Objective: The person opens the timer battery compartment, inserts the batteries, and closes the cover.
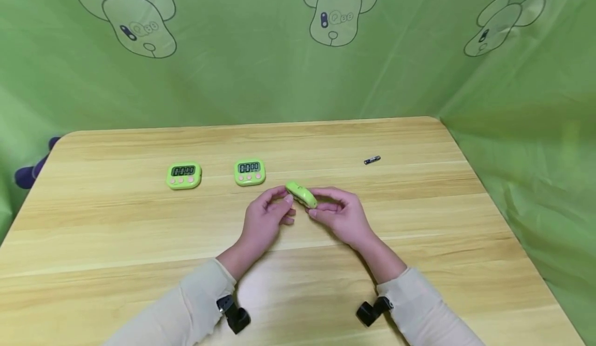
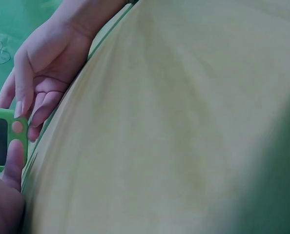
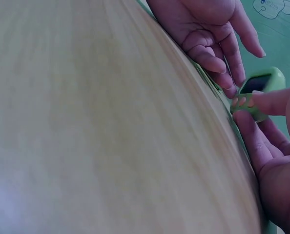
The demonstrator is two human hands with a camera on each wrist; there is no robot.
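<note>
Between the two hands, a light green digital timer (image 1: 301,195) is held tilted above the table, its top edge facing the head camera. My right hand (image 1: 342,216) pinches one end between thumb and fingers. At the other end my left hand (image 1: 265,219) has its thumb and index finger on the case. The left wrist view shows the timer's front (image 2: 19,127) with a dark screen and a pink button. In the right wrist view the timer (image 3: 269,80) also has a dark screen, above a row of pink buttons. Its back is hidden.
Two matching timers, one at left (image 1: 183,175) and one nearer the middle (image 1: 249,172), lie face up with digits on their screens. A small dark battery (image 1: 372,160) lies farther right on the wooden table (image 1: 419,222). Green printed cloth (image 1: 242,66) hangs behind.
</note>
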